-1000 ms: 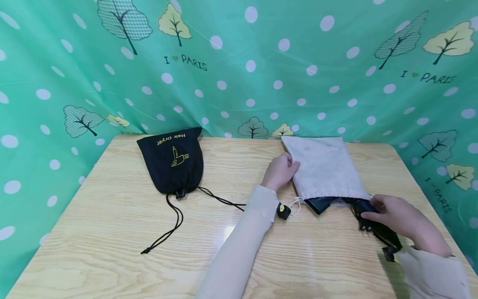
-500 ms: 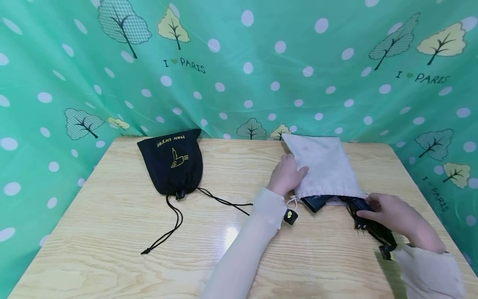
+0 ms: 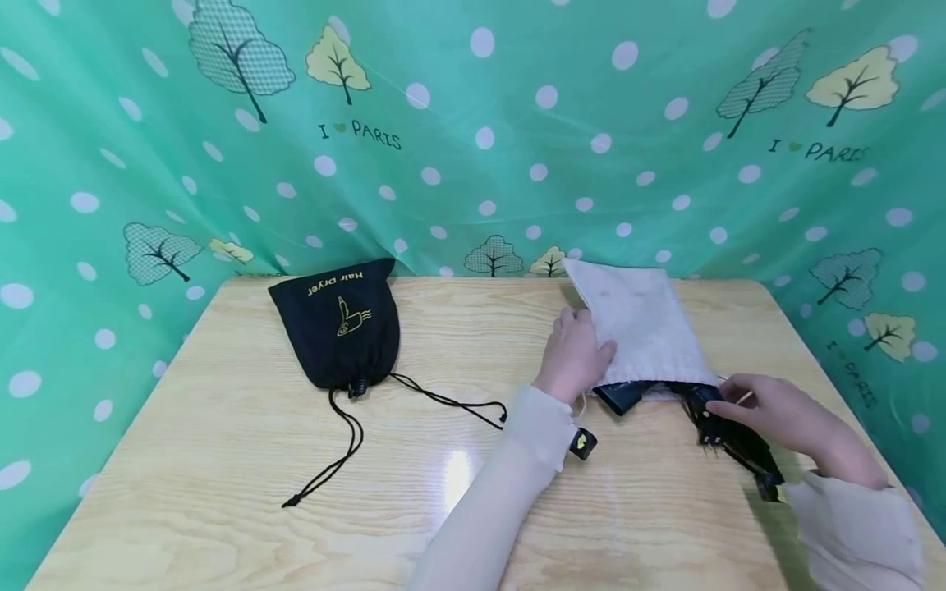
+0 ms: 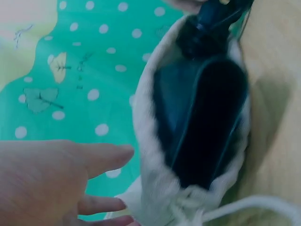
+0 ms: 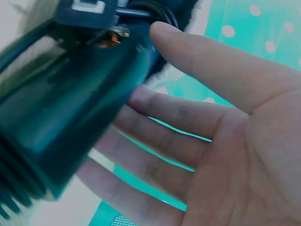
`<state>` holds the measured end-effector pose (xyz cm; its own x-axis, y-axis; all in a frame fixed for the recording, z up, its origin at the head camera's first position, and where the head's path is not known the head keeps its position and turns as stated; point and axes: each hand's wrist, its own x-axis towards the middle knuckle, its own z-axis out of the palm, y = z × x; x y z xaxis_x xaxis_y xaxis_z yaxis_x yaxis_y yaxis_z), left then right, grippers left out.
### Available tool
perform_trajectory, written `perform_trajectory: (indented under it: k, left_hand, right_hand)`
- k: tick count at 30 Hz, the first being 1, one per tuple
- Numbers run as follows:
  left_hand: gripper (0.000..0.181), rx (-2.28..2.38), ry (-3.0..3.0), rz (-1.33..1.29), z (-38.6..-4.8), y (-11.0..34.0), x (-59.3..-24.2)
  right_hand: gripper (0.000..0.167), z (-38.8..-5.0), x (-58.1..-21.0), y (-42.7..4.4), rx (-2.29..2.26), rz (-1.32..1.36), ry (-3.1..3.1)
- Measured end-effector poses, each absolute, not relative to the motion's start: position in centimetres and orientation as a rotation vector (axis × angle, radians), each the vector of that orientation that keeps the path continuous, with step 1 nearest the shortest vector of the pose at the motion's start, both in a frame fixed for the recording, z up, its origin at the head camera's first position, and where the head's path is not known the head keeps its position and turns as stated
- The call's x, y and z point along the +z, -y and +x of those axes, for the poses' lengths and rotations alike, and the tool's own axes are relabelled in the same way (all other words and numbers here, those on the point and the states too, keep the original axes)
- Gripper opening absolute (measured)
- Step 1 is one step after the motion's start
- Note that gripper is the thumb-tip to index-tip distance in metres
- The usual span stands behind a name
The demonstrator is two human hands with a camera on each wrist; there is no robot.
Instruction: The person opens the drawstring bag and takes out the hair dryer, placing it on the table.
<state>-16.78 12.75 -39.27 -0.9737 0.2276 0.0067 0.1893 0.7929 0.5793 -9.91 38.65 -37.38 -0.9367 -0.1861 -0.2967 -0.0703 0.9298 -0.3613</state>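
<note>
Pressing the straight-fingered left hand [image 3: 572,355] further against the pale bag [image 3: 645,324] on the counter [image 3: 222,435], apparently bracing it, while gripping the dark corded appliance [image 5: 70,110] at the bag's mouth with the right hand [image 3: 794,420].

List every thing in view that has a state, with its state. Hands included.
White bag: mouth open, dark items partly inside
Black bag: mouth cinched, lying down
Black cords: trailing loose
Hollow-ended dark item: end showing at the white bag's mouth
Corded dark item: partly outside the white bag
Left hand: at the white bag's edge, thumb extended
Right hand: holding the corded dark item
</note>
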Motion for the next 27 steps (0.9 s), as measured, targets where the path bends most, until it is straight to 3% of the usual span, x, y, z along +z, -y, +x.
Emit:
perform_trajectory:
  k: [8, 27]
  left_hand:
    - [0.048, 0.986, -3.030, 0.478, -14.2, -14.7, -38.8]
    - [0.016, 1.014, -3.005, 1.058, -9.4, -17.5, -39.5]
  right_hand:
    - [0.025, -10.4, -36.6, -38.8, -0.472, -0.264, -2.787]
    - [0.056, -15.3, -34.9, -37.3, -0.566, -0.292, -2.824]
